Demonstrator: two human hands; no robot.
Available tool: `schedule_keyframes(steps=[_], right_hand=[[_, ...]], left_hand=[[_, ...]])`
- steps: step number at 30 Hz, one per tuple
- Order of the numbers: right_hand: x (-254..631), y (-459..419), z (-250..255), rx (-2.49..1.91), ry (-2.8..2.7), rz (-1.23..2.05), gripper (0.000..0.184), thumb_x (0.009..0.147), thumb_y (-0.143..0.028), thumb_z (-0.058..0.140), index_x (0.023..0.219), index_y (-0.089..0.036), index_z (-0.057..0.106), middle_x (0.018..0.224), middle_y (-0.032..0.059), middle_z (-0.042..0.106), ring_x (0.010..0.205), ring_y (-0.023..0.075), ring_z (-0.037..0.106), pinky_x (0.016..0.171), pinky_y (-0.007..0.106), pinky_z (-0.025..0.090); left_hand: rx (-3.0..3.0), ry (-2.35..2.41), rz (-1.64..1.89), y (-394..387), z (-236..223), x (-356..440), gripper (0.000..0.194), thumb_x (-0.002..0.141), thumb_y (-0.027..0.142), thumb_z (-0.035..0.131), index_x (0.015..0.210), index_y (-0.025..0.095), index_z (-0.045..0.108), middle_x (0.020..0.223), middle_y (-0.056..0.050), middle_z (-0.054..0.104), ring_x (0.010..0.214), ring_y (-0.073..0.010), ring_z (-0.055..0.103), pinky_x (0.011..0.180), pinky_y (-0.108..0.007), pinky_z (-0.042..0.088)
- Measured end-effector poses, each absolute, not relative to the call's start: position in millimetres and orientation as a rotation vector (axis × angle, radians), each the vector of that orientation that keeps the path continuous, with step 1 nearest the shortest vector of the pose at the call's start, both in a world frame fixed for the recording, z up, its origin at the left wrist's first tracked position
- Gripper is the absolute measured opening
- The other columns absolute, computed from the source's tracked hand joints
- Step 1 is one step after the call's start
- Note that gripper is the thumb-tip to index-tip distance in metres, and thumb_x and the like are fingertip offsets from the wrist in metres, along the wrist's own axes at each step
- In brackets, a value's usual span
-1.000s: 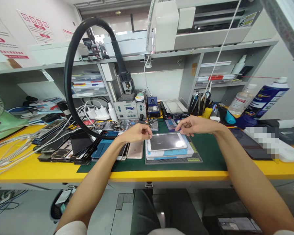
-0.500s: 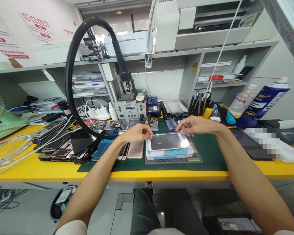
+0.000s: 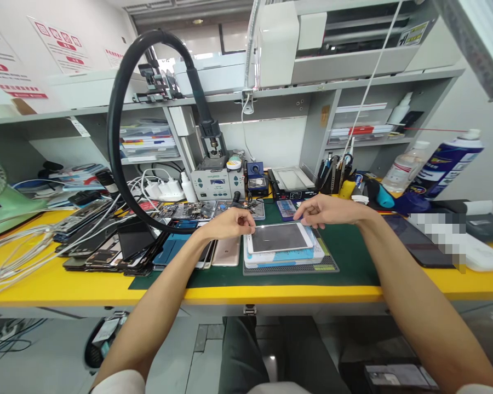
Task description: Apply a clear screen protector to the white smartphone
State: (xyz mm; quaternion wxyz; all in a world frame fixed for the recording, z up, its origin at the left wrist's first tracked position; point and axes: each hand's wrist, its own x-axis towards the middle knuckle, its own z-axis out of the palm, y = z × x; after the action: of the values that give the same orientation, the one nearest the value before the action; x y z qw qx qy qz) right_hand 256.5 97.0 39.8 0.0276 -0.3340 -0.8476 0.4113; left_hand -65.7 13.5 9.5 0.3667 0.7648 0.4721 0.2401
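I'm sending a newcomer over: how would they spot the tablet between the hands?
On the yellow bench, find the green mat. Between left hand and right hand, a white-framed tablet lies on a box. The frame sets it apart from the dark tablet farther right.

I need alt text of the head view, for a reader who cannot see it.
A person's left hand and right hand are at the far corners of a white-framed tablet lying on a box. Phone parts are piled to the left on a yellow workbench.
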Motion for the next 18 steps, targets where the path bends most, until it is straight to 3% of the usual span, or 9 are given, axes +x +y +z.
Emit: schedule_keyframes(steps=[18], right_hand=[[252.0,91.1,44.6,-1.097,-2.646,1.250,0.052,0.082,-0.052,0.073,0.115,-0.013,0.070,0.074,0.0040,0.066,0.067,0.0182,0.060,0.061,0.030,0.049]], left_hand=[[1.970,1.223,0.602,14.5,6.7,-66.5,0.015,0.080,0.030,0.072,0.086,0.016,0.072,0.073,-0.001,0.065,0.064,-0.0121,0.052,0.060,-0.025,0.038]])
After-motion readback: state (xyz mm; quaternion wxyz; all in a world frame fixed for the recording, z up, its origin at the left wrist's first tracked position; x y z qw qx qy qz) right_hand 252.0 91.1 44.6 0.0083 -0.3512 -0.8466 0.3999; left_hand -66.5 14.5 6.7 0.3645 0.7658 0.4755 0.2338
